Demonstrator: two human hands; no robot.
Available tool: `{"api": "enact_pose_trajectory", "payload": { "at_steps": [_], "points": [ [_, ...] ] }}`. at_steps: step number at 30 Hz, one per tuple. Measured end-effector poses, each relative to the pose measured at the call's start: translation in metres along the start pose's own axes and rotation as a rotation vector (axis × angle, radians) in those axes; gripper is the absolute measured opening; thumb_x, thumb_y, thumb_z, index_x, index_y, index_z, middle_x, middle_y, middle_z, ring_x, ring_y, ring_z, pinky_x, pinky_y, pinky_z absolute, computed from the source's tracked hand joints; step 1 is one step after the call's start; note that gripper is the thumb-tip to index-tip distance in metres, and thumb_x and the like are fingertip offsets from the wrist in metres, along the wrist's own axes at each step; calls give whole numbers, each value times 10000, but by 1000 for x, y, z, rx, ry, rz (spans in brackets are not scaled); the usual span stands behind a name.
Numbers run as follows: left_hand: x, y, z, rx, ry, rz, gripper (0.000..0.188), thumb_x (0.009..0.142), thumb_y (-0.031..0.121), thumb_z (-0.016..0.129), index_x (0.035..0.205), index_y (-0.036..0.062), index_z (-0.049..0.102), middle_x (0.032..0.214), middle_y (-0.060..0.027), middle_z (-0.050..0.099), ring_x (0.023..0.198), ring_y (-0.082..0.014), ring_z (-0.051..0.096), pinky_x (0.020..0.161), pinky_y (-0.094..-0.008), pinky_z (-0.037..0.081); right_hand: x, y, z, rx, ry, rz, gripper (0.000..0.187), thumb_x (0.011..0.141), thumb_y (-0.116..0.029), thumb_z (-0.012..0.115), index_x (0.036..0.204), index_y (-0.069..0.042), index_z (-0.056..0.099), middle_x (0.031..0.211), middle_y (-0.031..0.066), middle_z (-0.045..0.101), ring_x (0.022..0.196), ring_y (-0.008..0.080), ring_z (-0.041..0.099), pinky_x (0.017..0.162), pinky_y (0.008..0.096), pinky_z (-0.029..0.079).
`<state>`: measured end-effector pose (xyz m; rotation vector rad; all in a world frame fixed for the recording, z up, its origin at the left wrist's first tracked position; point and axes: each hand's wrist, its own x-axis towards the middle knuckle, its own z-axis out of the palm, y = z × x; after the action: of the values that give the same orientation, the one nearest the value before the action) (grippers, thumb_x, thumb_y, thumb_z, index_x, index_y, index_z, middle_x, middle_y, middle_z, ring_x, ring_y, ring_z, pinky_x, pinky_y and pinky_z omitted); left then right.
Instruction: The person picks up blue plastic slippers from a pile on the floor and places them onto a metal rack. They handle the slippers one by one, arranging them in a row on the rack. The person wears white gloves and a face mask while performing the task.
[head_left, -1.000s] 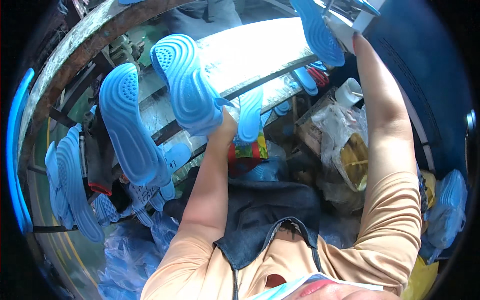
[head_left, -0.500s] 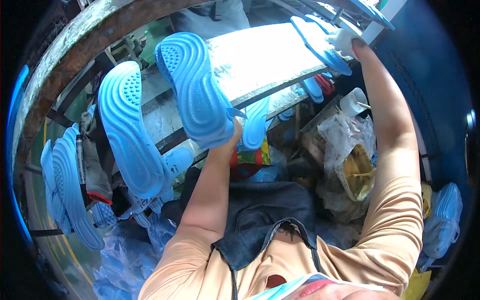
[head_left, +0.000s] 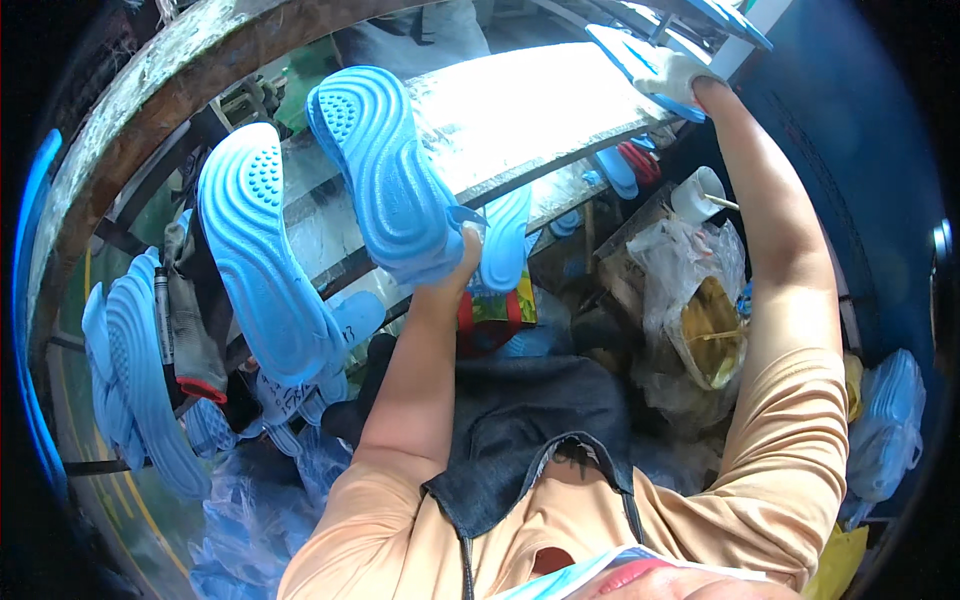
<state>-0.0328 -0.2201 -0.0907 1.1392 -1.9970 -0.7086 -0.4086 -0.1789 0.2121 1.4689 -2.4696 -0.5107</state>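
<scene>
My left hand (head_left: pixel 462 262) is closed round the lower end of some stacked blue insoles (head_left: pixel 385 170), whose wavy, ridged faces and studded patch show. My right hand (head_left: pixel 678 78), in a whitish glove, is closed over the middle of a blue insole (head_left: pixel 612 48) at the far right of the bright workbench (head_left: pixel 530 110). Its fingertips are partly lost in glare. Left of the held stack stands another long blue insole (head_left: pixel 250 230), with more behind its lower end.
Blue insoles (head_left: pixel 130 340) hang at the left beside a grey glove (head_left: pixel 195 330) and a marker pen (head_left: pixel 163 310). A rusty curved rail (head_left: pixel 100 130) bounds the far left. Below the bench's right part are a white cup (head_left: pixel 697 195) and a plastic bag (head_left: pixel 665 265).
My right hand has shifted slightly left, and the insole under it has tilted and now catches the glare. My left hand and its stack have barely moved.
</scene>
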Motion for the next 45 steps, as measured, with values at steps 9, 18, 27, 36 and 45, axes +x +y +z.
{"api": "enact_pose_trajectory", "payload": {
  "at_steps": [9, 18, 27, 36, 45],
  "points": [
    [-20, 84, -97, -636, -348, -334, 591, 801, 264, 581, 1331, 14, 503, 1233, -195, 590, 1093, -284, 572, 922, -452, 423, -204, -78, -51, 680, -160, -365, 447, 912, -432, 598, 1096, -27, 635, 967, 129, 662, 814, 237, 639, 748, 332, 522],
    [-136, 205, -114, -735, -526, 554, 733, 750, 111, 676, 1423, 27, 398, 1389, -205, 469, 1292, -296, 439, 1100, -403, 303, -383, -123, 42, 2194, -179, 235, 311, 904, -320, 653, 1020, -32, 637, 792, 74, 647, 655, 164, 643, 616, 287, 555],
    [-191, 224, -185, -1271, -872, 60, 631, 764, 43, 628, 1373, 10, 464, 1214, -122, 543, 1129, -178, 538, 993, -299, 429, -468, -109, 13, 2272, -35, 97, 166, 918, -246, 640, 937, -81, 635, 680, -35, 592, 477, -7, 455, 415, 137, 282],
    [-213, 250, -190, -1315, -920, 108, 619, 799, 81, 656, 1380, 15, 456, 1213, -147, 569, 1087, -197, 602, 969, -305, 492, -495, -86, 23, 2313, 62, 61, 135, 917, -213, 647, 924, -80, 621, 730, 27, 647, 474, 29, 515, 436, 146, 378],
    [-223, 262, -167, -1371, -1000, 101, 612, 819, 82, 659, 1388, 16, 444, 1217, -158, 576, 1107, -214, 604, 984, -323, 489, -522, -66, 20, 2341, 56, 38, 164, 922, -234, 639, 937, -73, 611, 721, 22, 631, 516, 32, 523, 447, 138, 378]
  ]
}}
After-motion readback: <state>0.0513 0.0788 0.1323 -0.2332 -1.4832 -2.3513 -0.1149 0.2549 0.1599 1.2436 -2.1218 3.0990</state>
